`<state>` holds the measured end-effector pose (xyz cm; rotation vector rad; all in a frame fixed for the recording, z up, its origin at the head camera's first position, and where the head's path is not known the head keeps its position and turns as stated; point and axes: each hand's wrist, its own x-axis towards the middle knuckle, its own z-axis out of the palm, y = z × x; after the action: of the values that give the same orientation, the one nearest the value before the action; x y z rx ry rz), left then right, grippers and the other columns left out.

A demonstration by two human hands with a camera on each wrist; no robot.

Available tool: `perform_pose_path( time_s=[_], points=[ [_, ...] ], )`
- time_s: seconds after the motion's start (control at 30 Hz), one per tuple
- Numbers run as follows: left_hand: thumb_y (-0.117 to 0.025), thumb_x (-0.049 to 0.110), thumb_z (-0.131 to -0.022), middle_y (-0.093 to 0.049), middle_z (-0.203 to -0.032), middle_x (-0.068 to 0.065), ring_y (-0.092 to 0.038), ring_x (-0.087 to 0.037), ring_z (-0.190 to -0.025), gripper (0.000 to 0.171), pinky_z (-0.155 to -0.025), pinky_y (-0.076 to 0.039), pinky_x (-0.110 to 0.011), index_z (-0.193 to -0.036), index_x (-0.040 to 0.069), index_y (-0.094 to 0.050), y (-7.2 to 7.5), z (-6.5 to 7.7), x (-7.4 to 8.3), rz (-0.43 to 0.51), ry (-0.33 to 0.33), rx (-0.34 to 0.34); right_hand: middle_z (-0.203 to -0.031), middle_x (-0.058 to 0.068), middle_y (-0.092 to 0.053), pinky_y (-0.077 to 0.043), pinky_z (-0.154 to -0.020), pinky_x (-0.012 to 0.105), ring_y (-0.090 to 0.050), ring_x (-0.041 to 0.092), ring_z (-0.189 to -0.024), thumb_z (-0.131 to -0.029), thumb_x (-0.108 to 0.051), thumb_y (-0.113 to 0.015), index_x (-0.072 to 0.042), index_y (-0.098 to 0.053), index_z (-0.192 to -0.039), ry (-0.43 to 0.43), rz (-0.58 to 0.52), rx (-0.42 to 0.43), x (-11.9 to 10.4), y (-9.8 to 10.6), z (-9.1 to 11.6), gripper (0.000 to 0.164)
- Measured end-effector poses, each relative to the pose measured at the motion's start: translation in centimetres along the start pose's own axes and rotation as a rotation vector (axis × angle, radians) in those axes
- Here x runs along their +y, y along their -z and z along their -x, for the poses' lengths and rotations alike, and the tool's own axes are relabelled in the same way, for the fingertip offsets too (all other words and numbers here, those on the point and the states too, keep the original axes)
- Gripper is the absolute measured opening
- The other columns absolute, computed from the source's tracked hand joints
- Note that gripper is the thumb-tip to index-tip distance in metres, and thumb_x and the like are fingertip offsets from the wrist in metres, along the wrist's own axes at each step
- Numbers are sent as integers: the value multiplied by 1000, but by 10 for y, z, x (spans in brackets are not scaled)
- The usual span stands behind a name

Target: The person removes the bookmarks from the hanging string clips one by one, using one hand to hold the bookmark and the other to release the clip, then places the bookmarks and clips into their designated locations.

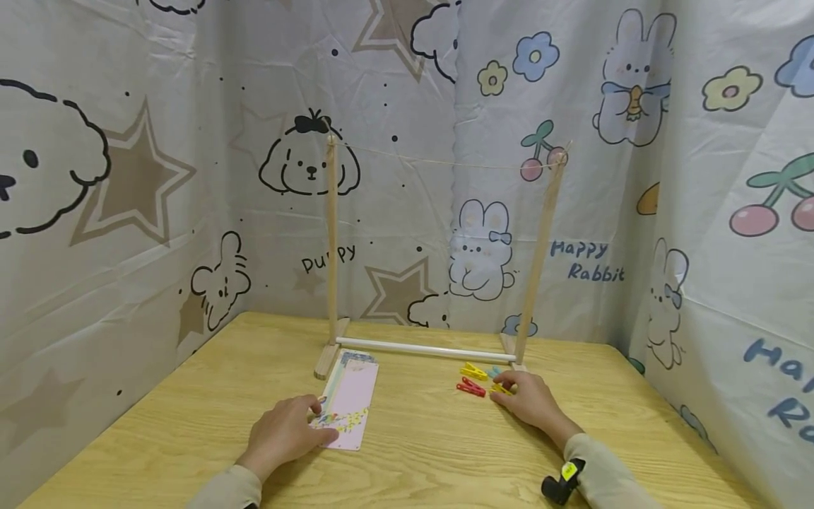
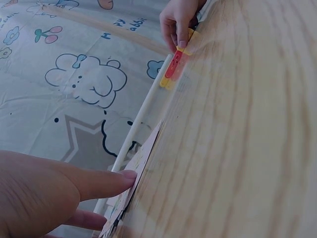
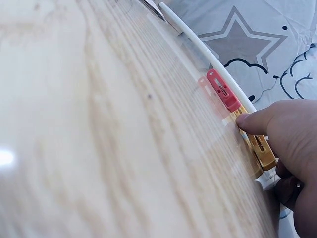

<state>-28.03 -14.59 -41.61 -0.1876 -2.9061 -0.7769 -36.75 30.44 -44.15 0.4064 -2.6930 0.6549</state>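
In the head view my left hand (image 1: 287, 430) rests at the near end of a small stack of long printed cards, its thumb and a finger spread over them. The pink card (image 1: 353, 387) on top carries yellow flowers. From the left wrist, the thumb (image 2: 111, 182) lies straight along the pink card's edge. Over on the right, my right hand (image 1: 526, 397) pinches a yellow clothespin (image 3: 261, 148) at the tabletop. Beside it lie a red clothespin (image 1: 471, 387), another yellow clothespin (image 1: 473, 371) and a light blue clothespin (image 1: 494, 372), partly hidden by the fingers.
A wooden frame stands at the back, with a left post (image 1: 333, 240), a right post (image 1: 540, 261), a thin string (image 1: 439, 162) between their tops and a white rod (image 1: 426, 348) low down. Patterned curtains (image 1: 407, 233) enclose the wooden table (image 1: 420, 452).
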Motion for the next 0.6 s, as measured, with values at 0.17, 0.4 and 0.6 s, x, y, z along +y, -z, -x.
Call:
perform_pose_path(
  time_s=[0.17,0.4,0.6],
  points=[
    [-88,51,-77,-70,-120,-12,-54,-20,-77,49,-61,-45,-38,-106,15,-71,0,0,1,6,4,-1,-91,-3,-69,-53,-80,50,-65,23,-87,-89,-24,-84,-10,-78,-109,2,0,-5,1,2,1,26],
    [-88,51,-78,-70,-115,-10,-58,-21,-83,50,-64,-48,-41,-107,14,-71,1,0,1,0,-7,2,-91,-2,-69,-53,-81,52,-65,25,-89,-88,-24,-84,-9,-78,-112,-12,-9,-9,-1,3,1,28],
    [-88,51,-78,-69,-118,-12,-59,-22,-86,50,-66,-49,-44,-107,14,-71,1,0,1,-5,-4,-4,-92,-2,-69,-52,-83,53,-66,26,-91,-89,-23,-84,-9,-78,-113,-16,-9,-16,-2,3,1,28]
  ],
)
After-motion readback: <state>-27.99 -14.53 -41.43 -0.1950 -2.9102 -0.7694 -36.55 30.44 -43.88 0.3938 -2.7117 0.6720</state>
